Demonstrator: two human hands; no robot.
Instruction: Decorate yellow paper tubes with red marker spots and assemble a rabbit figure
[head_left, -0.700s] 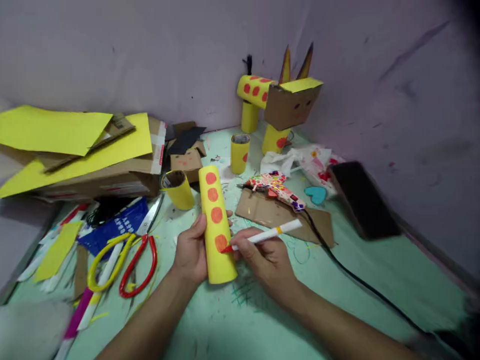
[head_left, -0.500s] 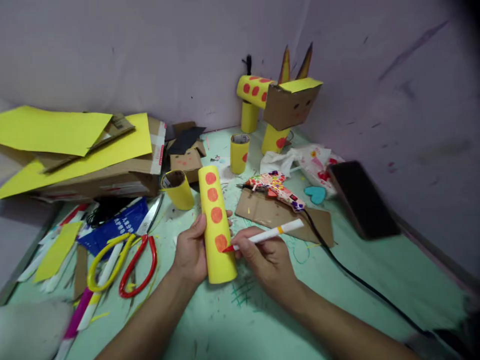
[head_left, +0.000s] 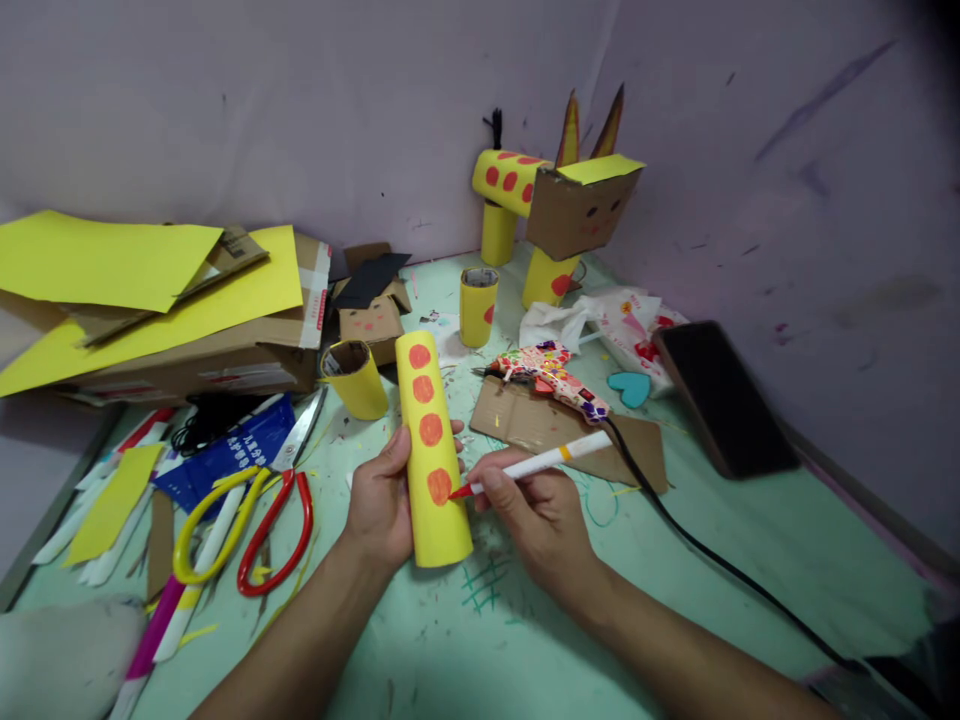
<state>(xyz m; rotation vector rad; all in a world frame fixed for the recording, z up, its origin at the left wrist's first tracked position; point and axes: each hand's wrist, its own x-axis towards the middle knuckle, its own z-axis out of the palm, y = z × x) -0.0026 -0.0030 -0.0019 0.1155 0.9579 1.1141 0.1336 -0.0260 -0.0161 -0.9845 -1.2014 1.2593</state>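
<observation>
Tube [head_left: 418,460] gripped by the left hand [head_left: 381,505] bears four red spots [head_left: 430,430], the lowest apparently nearly filled (right hand [head_left: 544,525] pinches the marker [head_left: 540,462] there), bare yellow below.

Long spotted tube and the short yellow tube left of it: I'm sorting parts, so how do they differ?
The long tube is in the left hand; the short tube sits on the table. The long tube shows four red spots; the short tube's visible side shows none. Both are yellow outside.
</observation>
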